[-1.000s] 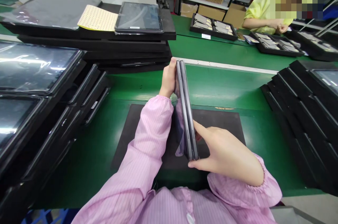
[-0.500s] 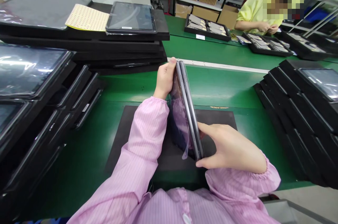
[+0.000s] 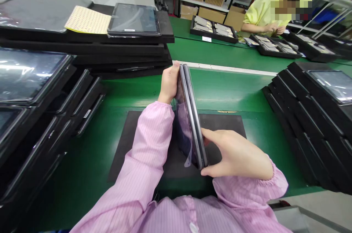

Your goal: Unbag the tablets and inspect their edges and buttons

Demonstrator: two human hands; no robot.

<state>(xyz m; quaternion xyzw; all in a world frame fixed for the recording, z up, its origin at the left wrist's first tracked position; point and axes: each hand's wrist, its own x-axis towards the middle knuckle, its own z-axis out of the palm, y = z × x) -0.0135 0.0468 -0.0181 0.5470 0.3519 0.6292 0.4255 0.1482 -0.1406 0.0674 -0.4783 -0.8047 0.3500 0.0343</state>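
Note:
Two tablets (image 3: 191, 115) stand on edge, pressed together, above a black foam mat (image 3: 225, 126) on the green bench. Their long grey sides with small speaker holes face up toward me. My left hand (image 3: 169, 82) grips the far end, thumb on top. At the near end, my right hand (image 3: 238, 152) holds the right tablet's edge between thumb and fingers; some fingertips are hidden behind it. Clear film with a loose tab (image 3: 188, 160) covers the left tablet's dark screen.
Stacked black foam trays with tablets (image 3: 30, 75) stand at left, more trays (image 3: 305, 115) at right. Behind lie a dotted sticker sheet (image 3: 88, 19) and a tablet (image 3: 134, 19) on a foam stack. Across the bench, a co-worker in yellow (image 3: 260, 15) handles parts near black trays (image 3: 213, 29).
Almost nothing differs. Both hands and the pair of tablets appear slightly further left, along with a small shift of the whole view; the grip is the same.

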